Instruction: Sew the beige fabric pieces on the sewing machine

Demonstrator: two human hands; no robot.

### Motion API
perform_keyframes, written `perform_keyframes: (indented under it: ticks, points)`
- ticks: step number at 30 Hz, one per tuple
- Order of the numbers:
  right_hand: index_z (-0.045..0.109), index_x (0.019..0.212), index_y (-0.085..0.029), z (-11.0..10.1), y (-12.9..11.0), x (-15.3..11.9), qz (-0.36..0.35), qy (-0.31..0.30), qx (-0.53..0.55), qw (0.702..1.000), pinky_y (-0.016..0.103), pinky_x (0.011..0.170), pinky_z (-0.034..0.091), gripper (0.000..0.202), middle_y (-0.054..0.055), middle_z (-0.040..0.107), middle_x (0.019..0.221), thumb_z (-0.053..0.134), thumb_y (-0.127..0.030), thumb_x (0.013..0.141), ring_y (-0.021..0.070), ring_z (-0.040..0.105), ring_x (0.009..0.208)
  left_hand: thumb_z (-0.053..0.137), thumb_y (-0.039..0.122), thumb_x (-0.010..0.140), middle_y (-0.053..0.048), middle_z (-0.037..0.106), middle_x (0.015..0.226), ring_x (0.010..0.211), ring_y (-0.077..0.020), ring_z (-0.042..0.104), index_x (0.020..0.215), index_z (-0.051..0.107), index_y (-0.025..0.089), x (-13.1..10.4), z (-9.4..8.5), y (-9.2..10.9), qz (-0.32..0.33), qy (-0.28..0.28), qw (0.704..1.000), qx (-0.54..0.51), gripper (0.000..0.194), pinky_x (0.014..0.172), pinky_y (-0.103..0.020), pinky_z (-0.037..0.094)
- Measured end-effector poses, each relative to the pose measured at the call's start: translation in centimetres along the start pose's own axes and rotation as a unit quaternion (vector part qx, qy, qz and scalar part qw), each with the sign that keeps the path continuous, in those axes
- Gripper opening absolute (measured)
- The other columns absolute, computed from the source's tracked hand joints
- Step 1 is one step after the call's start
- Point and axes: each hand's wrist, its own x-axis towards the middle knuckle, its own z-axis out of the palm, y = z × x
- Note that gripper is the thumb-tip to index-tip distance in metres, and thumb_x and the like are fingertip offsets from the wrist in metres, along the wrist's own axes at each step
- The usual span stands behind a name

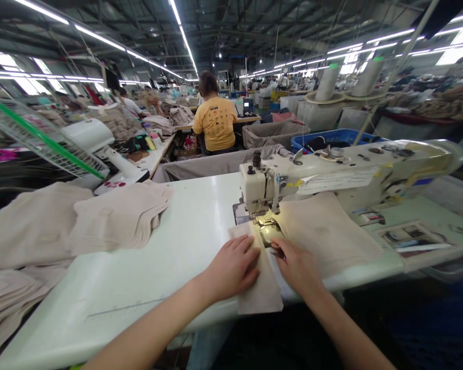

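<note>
A narrow beige fabric strip (260, 295) lies in front of the sewing machine (254, 187) and hangs over the table's front edge. My left hand (233, 264) rests on this strip, palm down, its fingers extended toward the needle area. At the strip's right side, my right hand (295, 262) is closed, with fingertips near the lit metal plate (269, 231); a small dark item shows at its fingers, too small to name. A wider beige fabric piece (327, 234) lies right of the plate, under the machine arm.
Stacked beige pieces (116, 218) cover the table's left side, near a white fan (88, 133). Beyond the pale green table (193, 205), a person in a yellow shirt (216, 123) sits facing away. A blue basket (343, 136) stands behind the machine.
</note>
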Motion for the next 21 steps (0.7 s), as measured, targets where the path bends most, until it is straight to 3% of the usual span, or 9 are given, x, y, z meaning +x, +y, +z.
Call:
perform_keyframes:
  ticks: [3, 8, 21]
  points:
    - [0.069, 0.112, -0.021, 0.1, 0.1, -0.1, -0.021, 0.009, 0.000, 1.000, 0.031, 0.071, 0.055, 0.032, 0.006, 0.077, 0.105, 0.054, -0.010, 0.086, 0.0227, 0.074, 0.084, 0.064, 0.035, 0.089, -0.016, 0.056, 0.143, 0.134, -0.0316, 0.051, 0.131, 0.056, 0.016, 0.6, -0.1, -0.5, -0.015, -0.001, 1.000, 0.005, 0.047, 0.112, -0.048, 0.042]
    - [0.068, 0.111, -0.020, 0.0, 0.2, -0.1, -0.017, 0.016, 0.007, 1.000, 0.033, 0.070, 0.055, 0.032, 0.005, 0.077, 0.103, 0.054, -0.009, 0.085, 0.0239, 0.073, 0.084, 0.063, 0.047, 0.091, -0.019, 0.045, 0.153, 0.144, -0.0340, 0.039, 0.140, 0.050, 0.013, 1.2, 0.6, -1.6, -0.050, 0.002, 0.998, 0.024, 0.062, 0.119, -0.053, 0.032]
    - [0.067, 0.116, -0.016, -0.2, 0.5, -0.1, 0.009, 0.073, 0.075, 0.994, 0.037, 0.078, 0.058, 0.035, 0.011, 0.076, 0.108, 0.047, -0.013, 0.087, 0.0249, 0.073, 0.091, 0.062, 0.050, 0.091, -0.019, 0.045, 0.154, 0.144, -0.0333, 0.040, 0.143, 0.048, 0.011, 0.9, 0.6, -1.6, -0.044, -0.013, 0.999, 0.021, 0.066, 0.119, -0.053, 0.031]
